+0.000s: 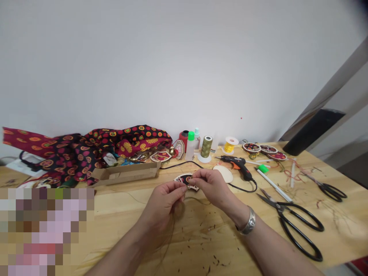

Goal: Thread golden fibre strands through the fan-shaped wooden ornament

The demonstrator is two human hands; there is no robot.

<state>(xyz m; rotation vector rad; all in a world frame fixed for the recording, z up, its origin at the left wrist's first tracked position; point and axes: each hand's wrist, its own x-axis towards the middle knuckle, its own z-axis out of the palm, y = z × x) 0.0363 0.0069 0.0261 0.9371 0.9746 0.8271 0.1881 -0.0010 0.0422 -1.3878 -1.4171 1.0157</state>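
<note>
You held a small fan-shaped ornament (187, 181) just above the wooden table (178, 245), your left hand (165, 200) and right hand (212, 186) close together, fingertips pinched on its edges, the glue gun (238, 163) and black scissors (293, 222) lying nearby.

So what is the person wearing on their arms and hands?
Both forearms are bare, with no sleeves showing. There are no gloves on the left hand or the right hand. The right wrist carries a wide, shiny silver bracelet.
</note>
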